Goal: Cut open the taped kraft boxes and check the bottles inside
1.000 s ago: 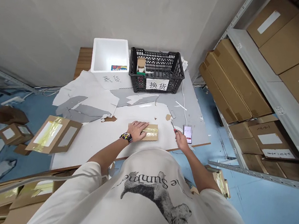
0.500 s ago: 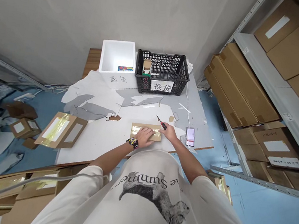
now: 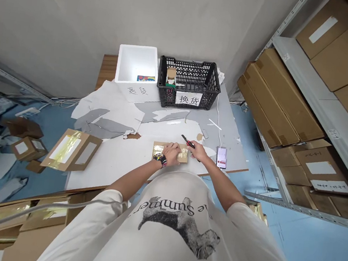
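On the blue floor past the left edge of the worktop (image 3: 108,162), I have a small carton (image 3: 27,149) with white labels. At that left edge, toward the near corner, sits a larger taped carton (image 3: 73,151), a white label under its yellowish tape. Torn paper sheets (image 3: 91,96), white and grey, spread over the left part of the worktop toward the back. By the back edge stands a white foam box (image 3: 137,91) with a colourful packet (image 3: 145,79) inside. My left hand (image 3: 171,152), a dark patterned wristband (image 3: 160,159) on its wrist, lies across the small taped cardboard box (image 3: 184,153), which is close to the worktop's near edge, right of that edge's middle. My left fingers bend over its top; whether they grip it or only press, I cannot tell. Behind it, at the back edge and just beside the foam box, is a black plastic crate (image 3: 211,99) holding a little opened box (image 3: 171,74). My right hand (image 3: 198,151) is closed around a red-and-black utility knife (image 3: 189,142), the blade slanting up to the left, just by the small box's far side. Near the worktop's near right corner lies a lit phone (image 3: 221,158) with a white cable (image 3: 218,123) running toward the back.
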`<action>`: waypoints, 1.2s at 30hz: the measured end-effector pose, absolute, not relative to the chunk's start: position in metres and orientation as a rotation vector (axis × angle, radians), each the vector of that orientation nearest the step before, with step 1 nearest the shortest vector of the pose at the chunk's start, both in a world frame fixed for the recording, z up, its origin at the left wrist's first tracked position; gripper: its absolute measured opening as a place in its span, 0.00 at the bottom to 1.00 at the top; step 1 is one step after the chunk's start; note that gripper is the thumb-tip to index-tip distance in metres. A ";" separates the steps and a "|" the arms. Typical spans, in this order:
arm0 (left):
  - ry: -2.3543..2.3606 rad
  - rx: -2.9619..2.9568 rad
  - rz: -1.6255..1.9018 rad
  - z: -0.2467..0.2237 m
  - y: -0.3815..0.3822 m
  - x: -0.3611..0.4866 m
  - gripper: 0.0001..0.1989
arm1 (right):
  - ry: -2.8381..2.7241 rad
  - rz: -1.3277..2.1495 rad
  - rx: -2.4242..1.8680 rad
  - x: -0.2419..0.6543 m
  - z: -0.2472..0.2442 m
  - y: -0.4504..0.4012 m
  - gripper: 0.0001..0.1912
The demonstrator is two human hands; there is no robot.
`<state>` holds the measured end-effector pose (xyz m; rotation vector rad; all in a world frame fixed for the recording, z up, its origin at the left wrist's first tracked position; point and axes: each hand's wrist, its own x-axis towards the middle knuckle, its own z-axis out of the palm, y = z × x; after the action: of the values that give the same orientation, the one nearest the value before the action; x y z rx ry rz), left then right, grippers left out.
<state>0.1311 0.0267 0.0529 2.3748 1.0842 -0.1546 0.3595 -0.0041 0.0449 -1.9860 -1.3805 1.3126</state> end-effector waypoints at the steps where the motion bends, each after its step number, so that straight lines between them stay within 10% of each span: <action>1: 1.082 2.380 -0.154 0.056 0.028 0.132 0.30 | -1.311 1.362 -1.959 0.369 0.046 -0.011 0.15; 36: 1.040 2.413 -0.169 0.049 0.020 0.136 0.34 | -1.599 1.762 -1.962 0.424 0.074 -0.021 0.14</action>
<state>0.1363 0.0204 0.0491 2.4128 1.0405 -0.1689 0.4237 -0.0206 0.0740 -1.9622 -1.5987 1.7621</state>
